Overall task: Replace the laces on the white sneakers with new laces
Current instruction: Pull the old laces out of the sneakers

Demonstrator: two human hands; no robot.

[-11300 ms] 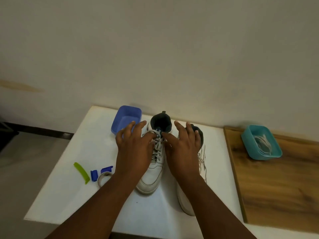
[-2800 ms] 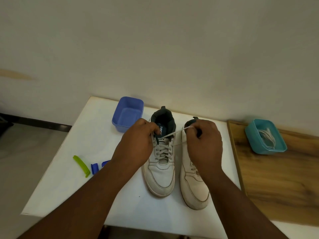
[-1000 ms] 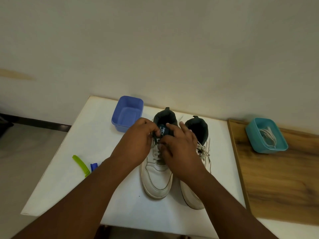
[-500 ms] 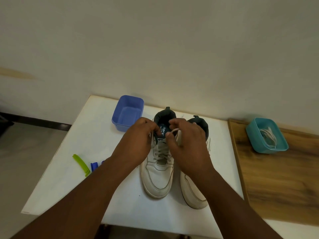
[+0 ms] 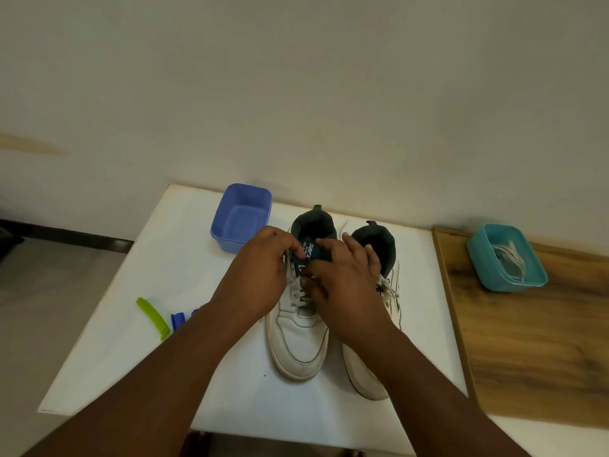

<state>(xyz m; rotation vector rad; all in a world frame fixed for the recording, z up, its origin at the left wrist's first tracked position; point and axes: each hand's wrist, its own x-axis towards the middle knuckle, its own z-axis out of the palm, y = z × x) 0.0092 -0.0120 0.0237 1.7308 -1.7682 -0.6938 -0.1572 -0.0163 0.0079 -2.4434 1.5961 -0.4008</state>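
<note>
**A:** Where do we stand? Both of our hands meet at the top eyelets of the left-hand sneaker (image 5: 298, 338), which sits toe toward us on the white table (image 5: 158, 291), touching its partner, the right-hand sneaker (image 5: 379, 324).

**B:** Our left hand (image 5: 255, 278) has its fingers curled, pinching the eyelet edge by the dark tongue (image 5: 311, 252). Our right hand (image 5: 342, 288) curls over the old lace (image 5: 301, 296); whether it pinches it, we cannot tell.

**A:** To do this well?

**B:** We judge: brace the shoe, loosen one crossing at a time, never yanking. New laces (image 5: 509, 260) wait in the teal tub (image 5: 484, 272), well apart at right.
</note>
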